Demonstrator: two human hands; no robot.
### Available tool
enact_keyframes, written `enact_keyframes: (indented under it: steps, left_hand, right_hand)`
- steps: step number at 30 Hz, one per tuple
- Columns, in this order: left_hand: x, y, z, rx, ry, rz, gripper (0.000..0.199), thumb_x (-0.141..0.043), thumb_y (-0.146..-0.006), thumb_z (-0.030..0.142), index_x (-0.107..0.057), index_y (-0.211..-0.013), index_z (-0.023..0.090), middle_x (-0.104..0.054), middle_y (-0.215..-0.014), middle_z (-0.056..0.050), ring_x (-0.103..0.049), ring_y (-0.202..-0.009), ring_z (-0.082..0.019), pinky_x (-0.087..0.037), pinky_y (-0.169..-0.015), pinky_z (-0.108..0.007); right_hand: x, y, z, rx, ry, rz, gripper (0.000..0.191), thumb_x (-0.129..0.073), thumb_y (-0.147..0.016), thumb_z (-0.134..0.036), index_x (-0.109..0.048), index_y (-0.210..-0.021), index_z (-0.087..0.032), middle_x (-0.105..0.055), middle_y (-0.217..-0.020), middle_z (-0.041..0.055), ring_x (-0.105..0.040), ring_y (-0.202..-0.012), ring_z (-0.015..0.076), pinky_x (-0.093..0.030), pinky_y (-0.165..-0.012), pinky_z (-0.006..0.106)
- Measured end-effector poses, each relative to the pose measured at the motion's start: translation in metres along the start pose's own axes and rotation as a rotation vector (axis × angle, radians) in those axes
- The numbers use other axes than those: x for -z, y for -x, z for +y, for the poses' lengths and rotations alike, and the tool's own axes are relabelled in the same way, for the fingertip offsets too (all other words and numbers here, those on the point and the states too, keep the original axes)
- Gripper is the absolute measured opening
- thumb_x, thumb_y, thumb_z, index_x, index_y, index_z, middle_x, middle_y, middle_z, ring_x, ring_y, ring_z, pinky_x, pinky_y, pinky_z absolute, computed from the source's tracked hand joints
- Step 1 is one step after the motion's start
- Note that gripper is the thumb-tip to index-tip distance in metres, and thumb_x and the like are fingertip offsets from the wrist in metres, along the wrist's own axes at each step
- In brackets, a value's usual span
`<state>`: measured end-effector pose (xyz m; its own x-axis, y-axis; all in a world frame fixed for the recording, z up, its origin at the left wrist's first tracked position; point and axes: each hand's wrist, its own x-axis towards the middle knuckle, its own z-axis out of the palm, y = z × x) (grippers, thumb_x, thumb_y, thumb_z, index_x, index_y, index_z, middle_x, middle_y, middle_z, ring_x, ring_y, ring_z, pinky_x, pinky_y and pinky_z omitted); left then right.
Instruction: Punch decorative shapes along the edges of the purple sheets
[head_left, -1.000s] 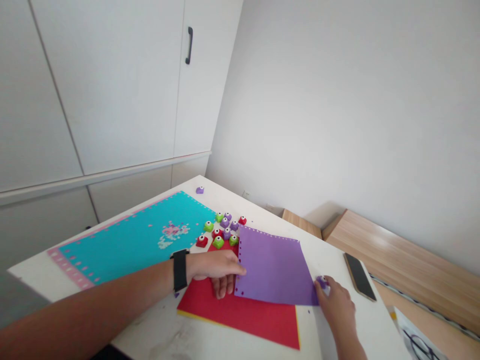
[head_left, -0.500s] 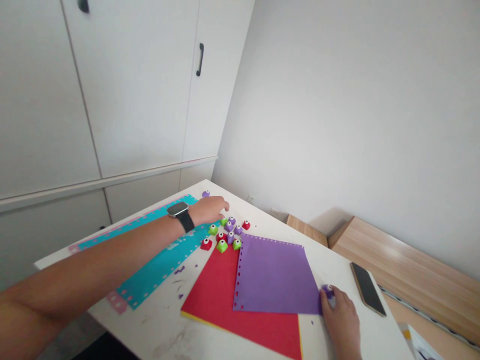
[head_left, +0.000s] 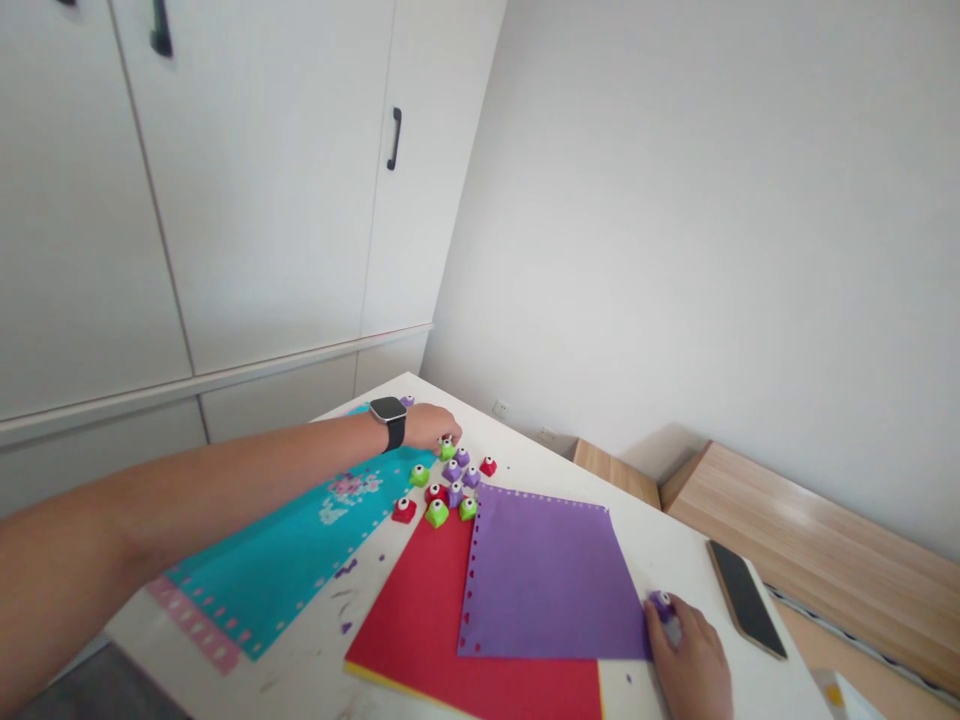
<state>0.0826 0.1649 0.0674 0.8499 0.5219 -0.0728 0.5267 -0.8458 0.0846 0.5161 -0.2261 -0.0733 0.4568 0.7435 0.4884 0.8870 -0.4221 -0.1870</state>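
My left hand, a dark watch on its wrist, has its fingers closed at the top of a green paper punch, at the far edge of a cluster of small punches. Around it stand several purple punches, a red punch and other green ones. Near the right corner of a purple sheet, my right hand grips a purple paper punch. Punched holes line the sheet's left and top edges. Under it lies red paper with a yellow edge beneath.
Blue paper with punched edges lies under my left forearm, over a pink sheet. Purple scraps dot the white table. A phone rests at the right edge. White cabinets and a wall stand behind.
My left hand has closed its outstretched fingers onto the green punch. My right hand keeps its hold on the purple punch. The camera view has shifted slightly.
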Motion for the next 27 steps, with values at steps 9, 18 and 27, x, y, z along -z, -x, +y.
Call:
enact_keyframes:
  steps: [9,18,27]
  left_hand:
    - [-0.006,-0.023,-0.018,-0.045,-0.004,0.028,0.031,-0.073,-0.081,0.019,-0.076,-0.11,0.03,-0.075,-0.099,-0.003,-0.065,-0.093,-0.022,-0.039,-0.074,-0.025]
    - [0.01,0.001,0.01,0.028,0.066,0.213,0.037,-0.061,-0.086,0.01,-0.071,-0.119,0.024,-0.073,-0.112,-0.01,-0.065,-0.101,-0.025,-0.043,-0.08,-0.029]
    - [-0.009,0.099,0.129,0.049,1.036,-0.204,0.055,-0.066,-0.087,0.061,-0.064,-0.123,0.02,-0.075,-0.108,-0.012,-0.073,-0.077,-0.023,-0.052,-0.058,-0.027]
  right_hand:
    - [-0.002,0.003,0.003,0.05,-0.028,0.069,0.052,-0.047,-0.094,-0.058,-0.064,-0.119,-0.015,-0.072,-0.113,0.0183,-0.064,-0.108,0.038,-0.047,-0.095,0.049]
    - [0.002,0.002,0.004,0.063,-0.02,0.095,0.05,-0.049,-0.094,-0.059,-0.068,-0.113,-0.017,-0.074,-0.109,0.0178,-0.065,-0.105,0.0378,-0.049,-0.089,0.048]
    - [0.045,-0.005,-0.068,0.076,-0.237,0.281,0.051,-0.053,-0.096,-0.06,-0.066,-0.116,-0.015,-0.073,-0.104,0.017,-0.068,-0.092,0.0311,-0.053,-0.084,0.044]
